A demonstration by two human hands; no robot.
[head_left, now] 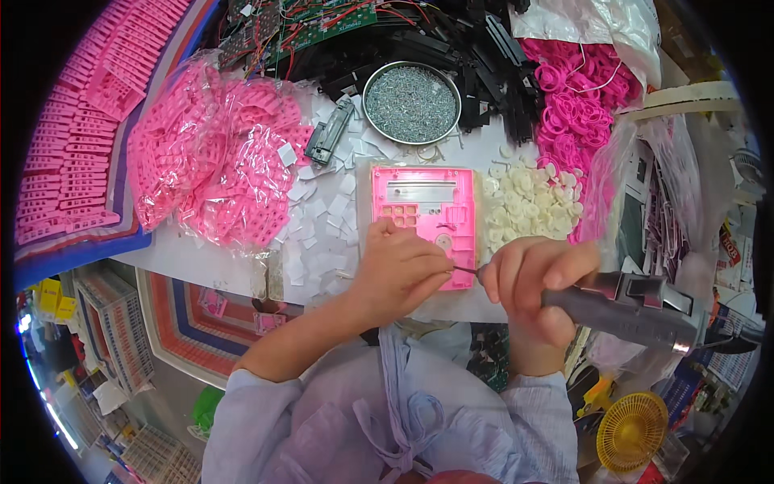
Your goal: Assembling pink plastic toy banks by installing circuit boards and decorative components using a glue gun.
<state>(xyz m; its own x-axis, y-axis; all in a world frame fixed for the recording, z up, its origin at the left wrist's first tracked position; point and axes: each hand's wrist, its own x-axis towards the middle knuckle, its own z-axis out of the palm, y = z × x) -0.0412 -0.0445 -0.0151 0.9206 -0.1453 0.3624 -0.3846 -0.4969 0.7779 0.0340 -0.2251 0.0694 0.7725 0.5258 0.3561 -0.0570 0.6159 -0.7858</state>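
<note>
In front of me a pink plastic casing [468, 249] lies open side up, with a clear window strip near its far end and a group of square holes below it. My left hand [403, 270] rests over its near left part, fingertips pinched together at the tip of a thin bit. Whatever is between those fingertips is hidden. My right hand [536, 282] wraps round a grey electric screwdriver [637, 313], held nearly level. Its bit points left to the left fingertips.
A round metal tin of screws [412, 105] stands beyond the casing. Cream discs [528, 202] are heaped to its right, white paper squares [326, 218] to its left. Bagged pink parts [218, 153], magenta rings [572, 105] and black plastic parts [484, 64] surround the work.
</note>
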